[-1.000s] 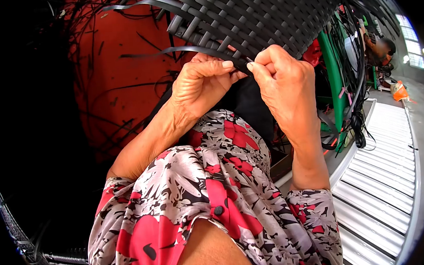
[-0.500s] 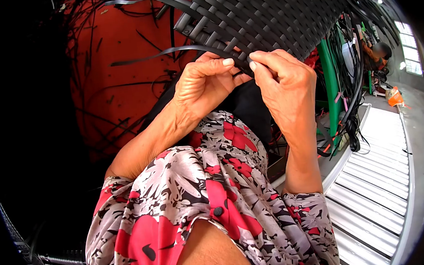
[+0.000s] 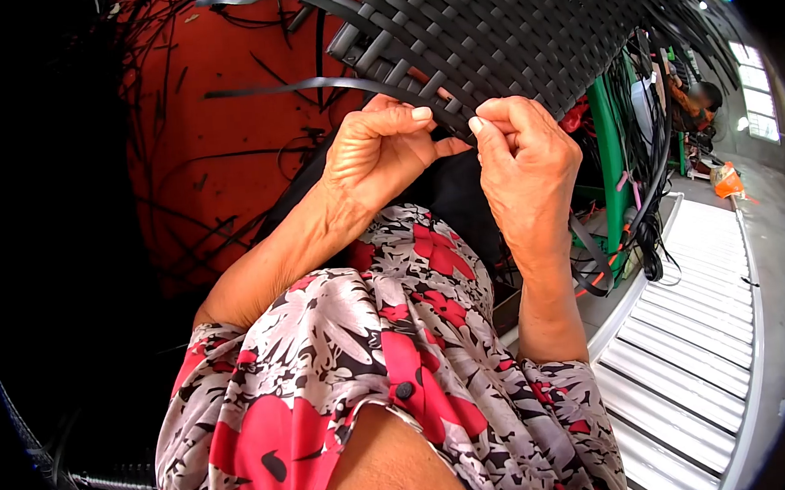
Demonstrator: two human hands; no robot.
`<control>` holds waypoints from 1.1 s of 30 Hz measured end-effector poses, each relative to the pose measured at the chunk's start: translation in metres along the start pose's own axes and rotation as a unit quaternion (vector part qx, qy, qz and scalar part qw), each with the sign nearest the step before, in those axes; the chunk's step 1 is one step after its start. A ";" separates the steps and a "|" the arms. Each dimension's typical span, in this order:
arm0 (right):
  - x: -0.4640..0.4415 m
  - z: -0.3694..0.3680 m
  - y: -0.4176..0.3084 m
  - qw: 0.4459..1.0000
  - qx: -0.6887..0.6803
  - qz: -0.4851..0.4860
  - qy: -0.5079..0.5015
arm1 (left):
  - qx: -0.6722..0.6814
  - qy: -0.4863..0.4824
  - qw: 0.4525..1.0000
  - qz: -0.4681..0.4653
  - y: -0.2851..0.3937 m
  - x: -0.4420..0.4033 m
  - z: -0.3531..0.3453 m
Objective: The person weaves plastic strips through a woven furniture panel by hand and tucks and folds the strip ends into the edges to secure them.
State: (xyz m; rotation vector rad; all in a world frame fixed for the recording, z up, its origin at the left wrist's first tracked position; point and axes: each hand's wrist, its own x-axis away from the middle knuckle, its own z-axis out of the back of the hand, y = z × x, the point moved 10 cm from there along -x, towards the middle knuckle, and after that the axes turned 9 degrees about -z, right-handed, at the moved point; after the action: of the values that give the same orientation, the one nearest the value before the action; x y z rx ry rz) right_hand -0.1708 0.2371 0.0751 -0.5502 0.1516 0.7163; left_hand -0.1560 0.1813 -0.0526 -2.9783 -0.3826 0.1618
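Note:
A dark grey woven panel [image 3: 514, 35] of flat plastic strips fills the top of the view, tilted, with its near corner at my hands. My left hand [image 3: 373, 152] is closed at the panel's lower edge, thumb on top and some fingertips hidden beneath the weave. A loose strip [image 3: 311, 85] curves out to the left from that edge, just above the left thumb. My right hand [image 3: 531, 156] pinches at the same edge, a little to the right, with thumb and index finger close together. The piece of strip between those fingers is mostly hidden.
Cut strips lie scattered over a red surface [image 3: 216, 148] on the left. To the right stand a green frame [image 3: 615, 168], hanging dark strips [image 3: 652, 157] and a white slatted rack [image 3: 693, 316]. A person [image 3: 697, 105] is farther back, near an orange bag [image 3: 726, 180].
My right hand has shifted slightly right and down along the panel edge, and the gap between my hands is a little wider. My left hand stays almost in place.

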 end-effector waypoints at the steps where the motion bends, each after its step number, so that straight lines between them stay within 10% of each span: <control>1: 0.000 -0.001 -0.002 1.000 0.000 0.001 0.000 | 0.002 0.006 1.000 0.002 -0.001 0.000 0.002; 18: 0.002 -0.004 0.009 0.996 -0.044 -0.075 0.002 | 0.045 -0.076 0.996 -0.015 0.007 0.003 -0.013; 33: 0.004 -0.007 0.006 0.997 -0.033 -0.075 0.011 | -0.003 0.077 0.997 0.003 0.005 0.000 0.010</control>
State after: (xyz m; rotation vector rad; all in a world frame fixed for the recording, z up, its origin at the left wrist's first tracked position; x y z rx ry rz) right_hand -0.1715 0.2390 0.0651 -0.6255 0.1069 0.5699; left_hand -0.1563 0.1775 -0.0629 -2.9730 -0.3561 -0.0685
